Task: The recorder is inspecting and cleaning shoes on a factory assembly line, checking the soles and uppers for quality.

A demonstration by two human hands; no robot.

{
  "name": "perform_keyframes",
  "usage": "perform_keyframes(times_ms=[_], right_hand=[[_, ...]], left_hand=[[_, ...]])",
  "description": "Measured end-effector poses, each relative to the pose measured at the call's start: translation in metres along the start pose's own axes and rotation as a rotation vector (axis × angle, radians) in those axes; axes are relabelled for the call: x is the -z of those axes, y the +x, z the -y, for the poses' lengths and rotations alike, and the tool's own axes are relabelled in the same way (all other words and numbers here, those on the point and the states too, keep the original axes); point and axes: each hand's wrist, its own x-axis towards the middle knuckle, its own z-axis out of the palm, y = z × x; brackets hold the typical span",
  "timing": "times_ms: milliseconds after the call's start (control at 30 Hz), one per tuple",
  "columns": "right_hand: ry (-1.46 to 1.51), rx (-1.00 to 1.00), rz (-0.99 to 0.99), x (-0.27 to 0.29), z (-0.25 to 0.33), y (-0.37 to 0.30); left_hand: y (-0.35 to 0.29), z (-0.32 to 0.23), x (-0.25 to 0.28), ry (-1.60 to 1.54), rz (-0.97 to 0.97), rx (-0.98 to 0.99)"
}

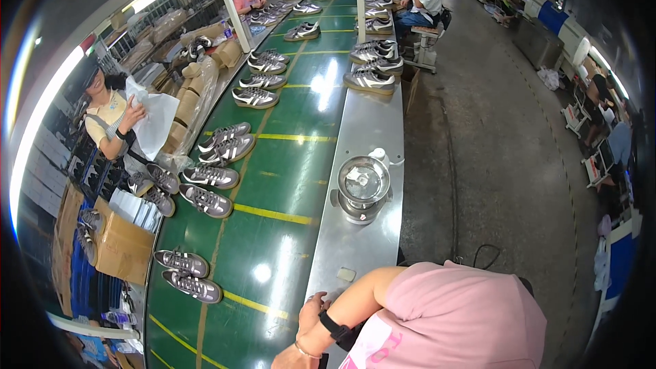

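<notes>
- At far left, a co-worker (109, 113) holding up a white sheet (156, 121); cardboard box (124, 244) lower down, at the belt's edge.
- Green belt (273, 225), yellow cross-lines. Near end: 1 pair of grey-and-white shoes (191, 287) lying side by side; 4 more shoes of the same kind farther up.
- Right hand (284, 361) at the lower edge, cut off by it; black band and thin bracelet on that arm. Cannot tell whether it grips anything.
- Left hand (311, 314), partly behind the right forearm, at the worktop's belt side. Fingers bent; cannot tell if pinching.
- Small pale block (346, 274) flat on the metal worktop (365, 249), near the left hand, apart from it.
- Round metal device (364, 188) farther up the worktop; beyond it, a row of shoes (370, 82).
- Seated co-worker (428, 0), white top, at the far end.
</notes>
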Motion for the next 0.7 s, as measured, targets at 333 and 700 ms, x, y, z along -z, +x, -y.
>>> perform_keyframes(times_ms=[333, 700], right_hand=[[0.178, 0.166, -0.015, -0.011, 0.011, 0.044], [0.17, 0.217, -0.049, 0.019, 0.022, 0.04]], left_hand=[[0.014, 0.032, 0.002, 0.129, 0.058, 0.106], [0.032, 0.038, 0.003, 0.331, 0.121, 0.093]])
